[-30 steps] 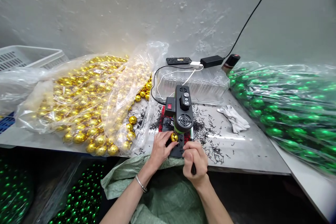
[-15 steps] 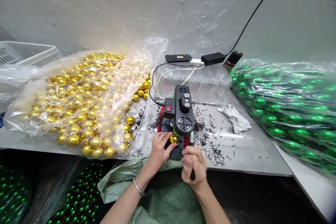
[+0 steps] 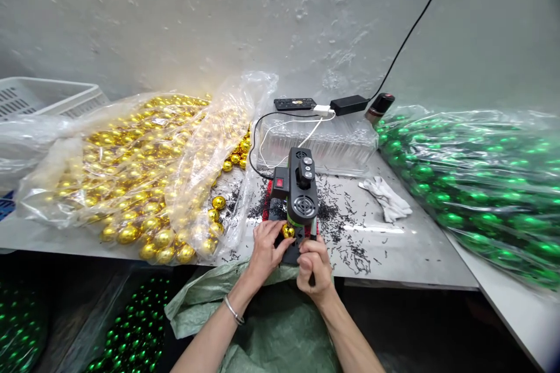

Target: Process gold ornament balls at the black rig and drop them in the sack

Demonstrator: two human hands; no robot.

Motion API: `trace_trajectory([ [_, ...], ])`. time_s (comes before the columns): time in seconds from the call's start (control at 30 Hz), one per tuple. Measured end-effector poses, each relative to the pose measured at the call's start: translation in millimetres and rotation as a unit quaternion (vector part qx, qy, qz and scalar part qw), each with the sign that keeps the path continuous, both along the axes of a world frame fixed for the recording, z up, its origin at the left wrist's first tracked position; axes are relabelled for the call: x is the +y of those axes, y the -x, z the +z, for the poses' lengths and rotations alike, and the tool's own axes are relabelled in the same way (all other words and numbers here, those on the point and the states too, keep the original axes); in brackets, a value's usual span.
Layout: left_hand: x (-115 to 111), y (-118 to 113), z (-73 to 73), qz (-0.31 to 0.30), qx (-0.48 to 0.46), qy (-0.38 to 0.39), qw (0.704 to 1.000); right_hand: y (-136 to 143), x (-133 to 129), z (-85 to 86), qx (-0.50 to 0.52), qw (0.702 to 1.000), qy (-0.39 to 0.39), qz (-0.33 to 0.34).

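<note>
Under the front end of a small black device [image 3: 303, 183], a shiny gold ball [image 3: 287, 231] is pinched between the thumb and fingers of my left hand [image 3: 266, 247]. My right hand [image 3: 315, 265] is closed around a dark-handled tool [image 3: 312, 230], whose upper part reaches up beside the device, right of the ball. The tool's tip is hidden. A red switch [image 3: 279, 182] shows on the device's left side.
Bagged gold balls [image 3: 144, 169] lie left, a white crate [image 3: 52, 96] behind them. Bagged green balls [image 3: 464, 186] are right. A white glove [image 3: 387, 198] and black scraps [image 3: 359, 256] lie on the table. Behind the device are a clear plastic pack [image 3: 324, 143] and a black adapter [image 3: 349, 105].
My right hand has moved slightly left with the tool, closer to the ball. My left hand still holds the ball in about the same spot. The view has shifted a little.
</note>
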State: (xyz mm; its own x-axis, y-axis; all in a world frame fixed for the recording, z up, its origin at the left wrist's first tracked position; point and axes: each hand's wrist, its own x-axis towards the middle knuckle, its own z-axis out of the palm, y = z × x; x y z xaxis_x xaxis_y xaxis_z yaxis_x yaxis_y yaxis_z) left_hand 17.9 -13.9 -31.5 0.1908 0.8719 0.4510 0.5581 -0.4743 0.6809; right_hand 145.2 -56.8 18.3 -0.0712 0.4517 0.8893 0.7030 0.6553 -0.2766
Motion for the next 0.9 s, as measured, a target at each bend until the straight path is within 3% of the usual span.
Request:
trace_trajectory([
  [0.07,2.4,-0.6,-0.4,-0.001,-0.005,0.000,1.000,-0.3,-3.0,15.7,0.021,1.000,0.016,0.008],
  [0.2,4.4,-1.9,1.2,-0.001,-0.019,0.013,1.000,2.6,-9.7,65.9,0.075,0.993,0.092,0.018],
  [0.27,-3.4,1.2,4.2,0.000,-0.028,0.022,0.999,3.8,-11.1,87.6,0.100,0.988,0.122,0.009],
  [0.33,-18.5,10.0,8.7,-0.014,-0.024,0.025,0.999,4.0,-11.5,98.8,0.108,0.985,0.133,0.008],
  [0.43,-41.4,33.5,18.7,-0.061,0.015,0.009,0.998,3.6,-11.5,95.6,0.099,0.987,0.128,0.010],
  [0.5,-42.1,53.3,28.6,-0.054,0.044,-0.017,0.997,4.0,-11.6,87.3,0.091,0.988,0.120,0.012],
  [0.6,-10.2,82.7,45.8,0.074,0.092,-0.046,0.992,5.8,-11.9,78.1,0.098,0.989,0.107,0.011],
  [0.7,39.5,103.2,58.1,0.199,0.203,0.013,0.959,7.2,-11.9,76.1,0.105,0.990,0.097,0.004],
  [0.8,73.1,111.8,63.2,0.210,0.289,0.127,0.925,7.2,-12.0,76.3,0.094,0.991,0.096,0.000],
  [0.9,81.7,113.9,66.4,0.179,0.251,0.155,0.938,6.5,-12.2,75.1,0.081,0.992,0.092,0.001],
])
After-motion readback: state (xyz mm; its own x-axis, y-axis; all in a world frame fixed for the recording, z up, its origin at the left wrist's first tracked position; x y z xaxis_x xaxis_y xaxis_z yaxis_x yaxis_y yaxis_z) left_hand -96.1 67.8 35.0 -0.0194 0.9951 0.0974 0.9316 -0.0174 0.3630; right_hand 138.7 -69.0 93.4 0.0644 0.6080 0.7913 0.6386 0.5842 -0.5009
